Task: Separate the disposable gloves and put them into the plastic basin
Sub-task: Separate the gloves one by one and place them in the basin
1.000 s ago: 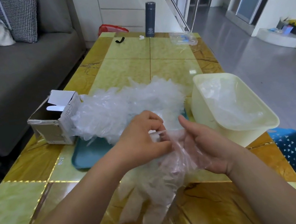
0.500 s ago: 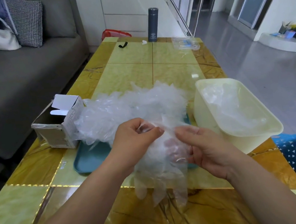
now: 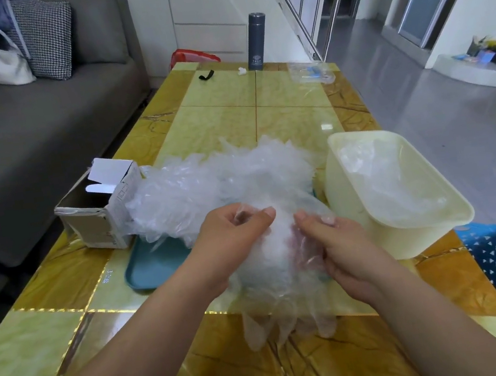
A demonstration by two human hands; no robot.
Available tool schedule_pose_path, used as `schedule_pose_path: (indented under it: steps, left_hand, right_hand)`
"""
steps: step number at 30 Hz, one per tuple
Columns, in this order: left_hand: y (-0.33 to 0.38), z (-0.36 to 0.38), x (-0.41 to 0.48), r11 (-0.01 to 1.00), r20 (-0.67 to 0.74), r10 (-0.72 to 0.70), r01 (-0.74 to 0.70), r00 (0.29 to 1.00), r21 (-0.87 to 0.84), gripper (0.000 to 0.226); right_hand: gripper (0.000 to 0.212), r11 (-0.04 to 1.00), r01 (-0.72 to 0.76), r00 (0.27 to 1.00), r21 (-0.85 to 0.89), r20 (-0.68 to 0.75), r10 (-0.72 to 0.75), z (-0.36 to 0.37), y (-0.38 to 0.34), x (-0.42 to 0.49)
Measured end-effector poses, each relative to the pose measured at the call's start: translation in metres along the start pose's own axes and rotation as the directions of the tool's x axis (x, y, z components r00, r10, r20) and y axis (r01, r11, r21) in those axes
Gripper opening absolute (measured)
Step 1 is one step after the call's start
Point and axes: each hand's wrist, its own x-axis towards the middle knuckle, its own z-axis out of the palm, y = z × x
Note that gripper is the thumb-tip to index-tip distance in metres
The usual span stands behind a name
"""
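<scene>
The left hand (image 3: 231,238) and right hand (image 3: 345,247), fingers (image 3: 268,213) curled, both pinch a clear, crinkly bunch of gloves (image 3: 268,268), limp tips hanging toward the desk's (image 3: 214,119) near edge.

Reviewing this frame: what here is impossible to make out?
Head view:
How many gloves the left hand and right hand grip: clear layers blend together.
Number of gloves inside the basin: film too faint.
Tray: mostly covered by the glove pile.
Box contents: interior dark, flap in front.
</scene>
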Motion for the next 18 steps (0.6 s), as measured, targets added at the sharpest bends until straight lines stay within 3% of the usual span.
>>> schedule_pose_path:
  steps: [4,8,10,14,16,18]
  left_hand:
    - [0.002,-0.022,0.007,0.996,0.177,-0.035,0.02,0.984,0.084,0.035]
    - [0.007,-0.056,0.013,0.983,0.398,-0.098,0.027,0.912,0.18,0.007]
    - [0.01,-0.073,0.016,0.944,0.434,-0.168,0.017,0.885,0.33,0.004]
    - [0.01,-0.095,0.019,0.7,0.338,-0.304,-0.032,0.891,0.713,0.013]
    - [0.008,-0.091,0.02,0.764,0.211,-0.144,-0.026,0.967,0.645,0.009]
    - [0.013,-0.08,0.02,0.92,0.036,0.062,-0.071,0.997,0.385,0.006]
  right_hand:
    - [0.034,1.0,0.003,0.997,0.021,-0.074,-0.002,-0.009,-0.004,0.005]
    - [0.035,0.997,0.053,0.998,-0.064,-0.014,-0.054,-0.015,-0.011,0.004]
    - [0.029,0.992,0.093,0.995,-0.088,0.029,-0.091,-0.016,-0.013,0.003]
    - [0.017,0.986,0.141,0.989,-0.09,0.057,-0.137,-0.016,-0.015,0.001]
    - [0.012,0.986,0.146,0.988,-0.078,0.056,-0.141,-0.014,-0.016,0.0]
    - [0.015,0.987,0.144,0.988,-0.064,0.061,-0.141,-0.013,-0.019,-0.002]
